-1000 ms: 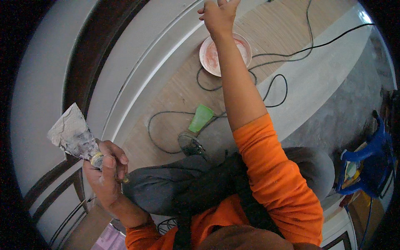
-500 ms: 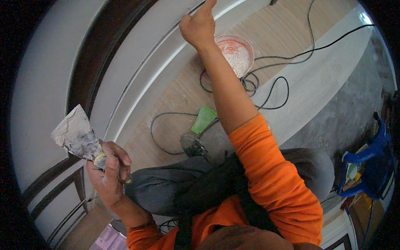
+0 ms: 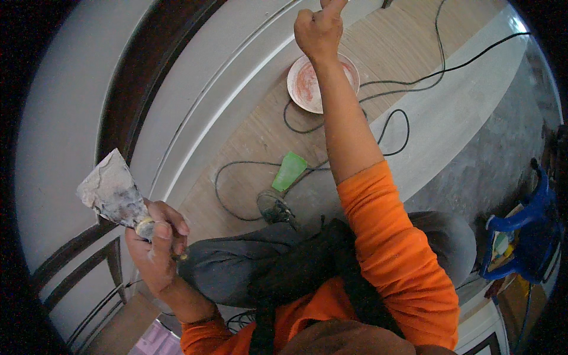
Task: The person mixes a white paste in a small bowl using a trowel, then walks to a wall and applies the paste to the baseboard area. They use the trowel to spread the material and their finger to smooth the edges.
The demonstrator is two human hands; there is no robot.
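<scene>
My left hand is wrapped round the handle of a putty knife beside the wall at the left. Its wide blade points up and carries a thick layer of whitish putty. My right arm is stretched far forward, over a round bucket with white and reddish paste in it. At the top edge my right hand is closed, close to the wall's moulding. Its fingertips run out of the picture, so whatever they hold cannot be made out.
A black cable loops over the wooden floor beside the bucket. Close to my shoe lies a green piece of sheet or plastic. At the right stands a blue stool-like holder with things in it.
My right hand has moved right and slightly up, away from the moulding's groove, and now covers a different part of the bucket. The left hand with the putty knife has barely shifted.
</scene>
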